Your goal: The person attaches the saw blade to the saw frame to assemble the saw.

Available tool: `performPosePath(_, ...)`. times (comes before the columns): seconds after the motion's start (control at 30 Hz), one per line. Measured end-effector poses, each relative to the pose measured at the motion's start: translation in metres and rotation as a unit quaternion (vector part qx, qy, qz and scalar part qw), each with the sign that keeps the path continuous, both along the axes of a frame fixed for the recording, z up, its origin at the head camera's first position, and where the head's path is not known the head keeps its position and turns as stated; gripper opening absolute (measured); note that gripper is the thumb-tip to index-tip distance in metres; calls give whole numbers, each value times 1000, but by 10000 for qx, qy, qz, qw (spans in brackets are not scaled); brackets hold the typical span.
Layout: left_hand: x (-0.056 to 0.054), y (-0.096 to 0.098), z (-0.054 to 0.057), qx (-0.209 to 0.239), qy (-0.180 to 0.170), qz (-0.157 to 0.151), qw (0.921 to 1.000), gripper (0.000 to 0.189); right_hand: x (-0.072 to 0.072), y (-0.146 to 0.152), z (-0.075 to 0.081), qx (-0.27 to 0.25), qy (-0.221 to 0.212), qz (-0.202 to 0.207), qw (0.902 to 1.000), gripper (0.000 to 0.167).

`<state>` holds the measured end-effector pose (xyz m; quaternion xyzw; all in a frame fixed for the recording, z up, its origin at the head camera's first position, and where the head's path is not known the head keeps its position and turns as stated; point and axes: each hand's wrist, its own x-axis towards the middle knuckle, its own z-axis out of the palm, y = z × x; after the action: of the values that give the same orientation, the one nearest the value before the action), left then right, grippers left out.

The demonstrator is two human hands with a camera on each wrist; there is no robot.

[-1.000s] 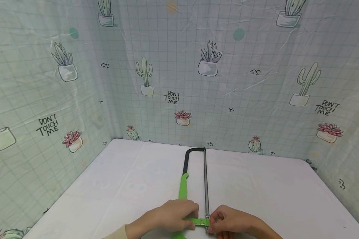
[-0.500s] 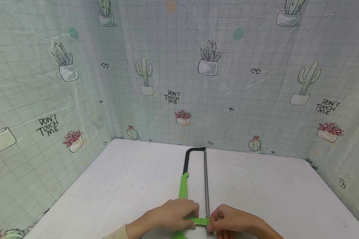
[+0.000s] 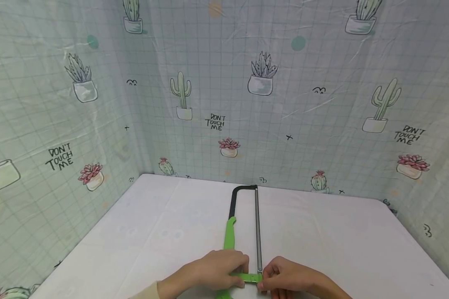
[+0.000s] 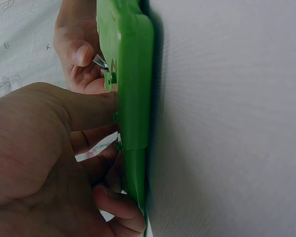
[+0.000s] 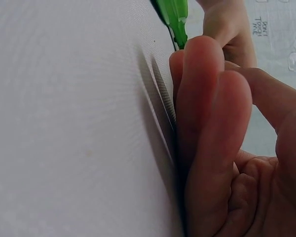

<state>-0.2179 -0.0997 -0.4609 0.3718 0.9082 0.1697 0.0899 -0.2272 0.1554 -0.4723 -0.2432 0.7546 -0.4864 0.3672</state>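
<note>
1 grn/blk hacksaw [image 3: 229,236]; L grip [image 3: 220,269] holds it, R grip [image 3: 289,274] pinches nr end.

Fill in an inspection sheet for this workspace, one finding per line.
Surface: white table, a few faint creases.
Job's things: one hacksaw lying flat, with a green handle, black frame and grey blade; the blade is to the right of the frame.
Clutter: nothing seen.
Left hand: grips the green near end of the saw.
Right hand: thumb and fingers pinch at the blade's near end; exact contact is partly hidden.
Cables: nothing seen.
Surroundings: pale sheet printed with potted plants.
</note>
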Motion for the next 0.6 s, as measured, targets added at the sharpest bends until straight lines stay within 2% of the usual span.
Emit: performPosePath(0.6,1,1,1,7,-34,49,10000,15,1,0,-1,-47,60,23,10000,46)
